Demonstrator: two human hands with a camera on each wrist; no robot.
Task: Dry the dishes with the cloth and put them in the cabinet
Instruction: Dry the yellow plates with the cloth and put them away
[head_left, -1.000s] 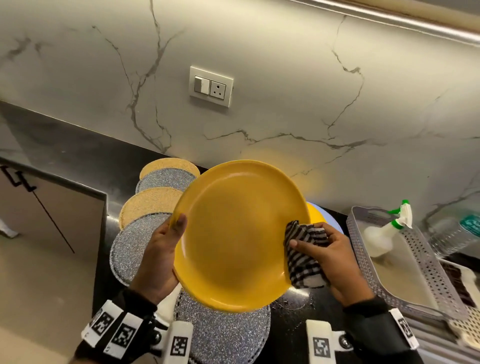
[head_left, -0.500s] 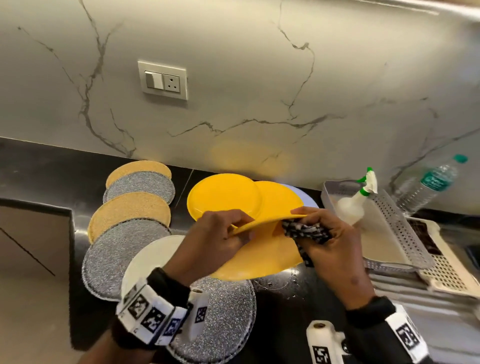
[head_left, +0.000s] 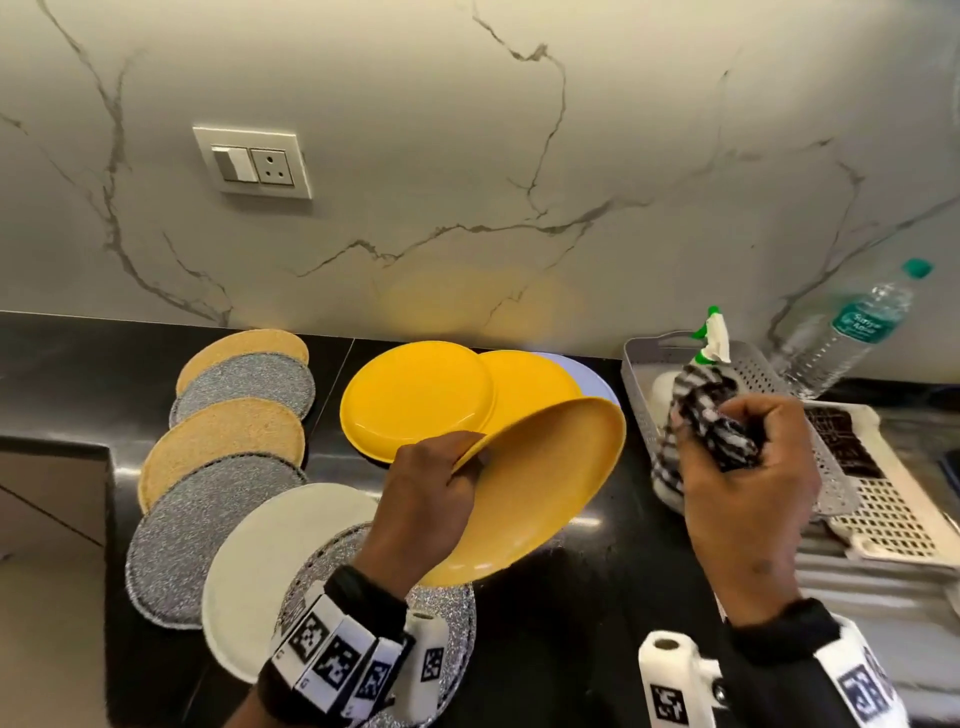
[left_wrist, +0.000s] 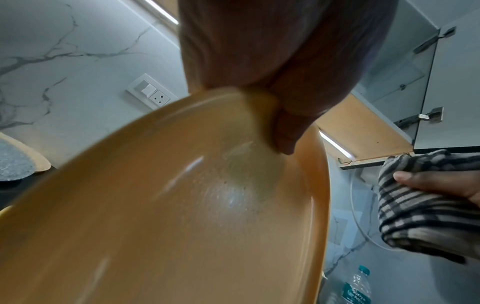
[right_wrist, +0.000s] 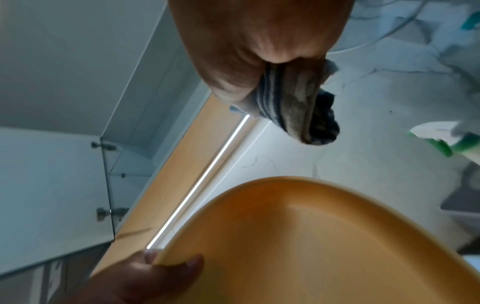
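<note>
While the left hand (head_left: 421, 499) grips the round yellow plastic plate (head_left: 545, 483) by its rim, thumb on one face and fingers curled round onto the other, the plate sits tilted in the air over the glossy black countertop (head_left: 597, 597), its underside facing the head camera. The left wrist view shows the plate's inner face (left_wrist: 182, 205) with a few small droplets on it, and a finger (left_wrist: 288, 127) pressed down on it near the edge.

Over on the other side, the right hand (head_left: 748, 478) has its fingers closed tight round a bunched black-and-white checked cloth (head_left: 701, 421), held apart from the plate, just in front of the grey perforated plastic basket (head_left: 769, 379). The cloth pokes out past the fingers in the right wrist view (right_wrist: 298, 102) too.

Behind the held plate, two more yellow plates (head_left: 415, 395) lie flat on the counter, overlapping each other. Left of those there's a row of round placemats, tan and glittery silver (head_left: 234, 415). A clear water bottle with a green cap (head_left: 852, 332) lies slanted toward the marble wall.
</note>
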